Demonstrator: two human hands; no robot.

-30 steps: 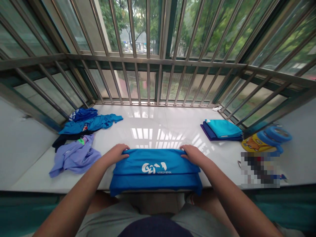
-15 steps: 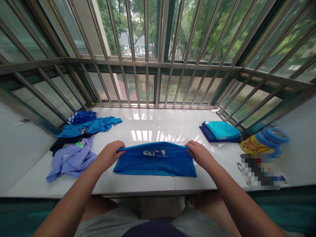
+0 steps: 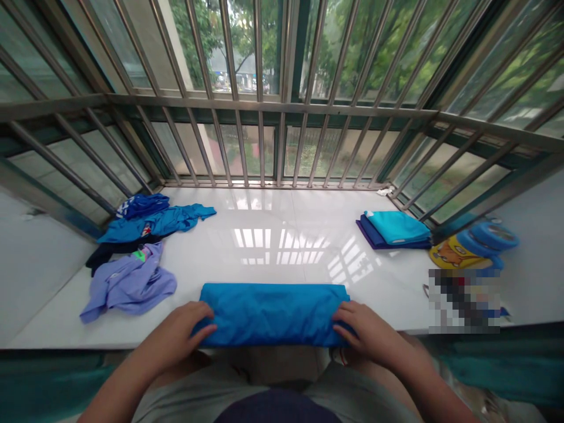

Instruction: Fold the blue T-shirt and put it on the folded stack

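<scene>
A blue cloth (image 3: 273, 314), folded into a wide, flat strip, lies at the front edge of the white ledge (image 3: 273, 235). On its left end rests my left hand (image 3: 194, 329), thumb and fingers apart. My right hand (image 3: 355, 326) touches the right end in the same way, its fingers also spread. Neither hand is closed round the cloth. No print shows on the side that faces up.
Crumpled clothes lie at the left: a lilac one (image 3: 127, 282) in front, blue ones (image 3: 154, 226) behind. At the right are folded turquoise and navy cloths (image 3: 396, 228), a blue and yellow bottle (image 3: 467, 247) and a blurred-out item. Metal bars (image 3: 277, 107) stand behind.
The blue cloth's raised top edge has been folded down towards me, hiding its white print. Both hands have moved lower and nearer, and their fingers have opened from the grip on that edge.
</scene>
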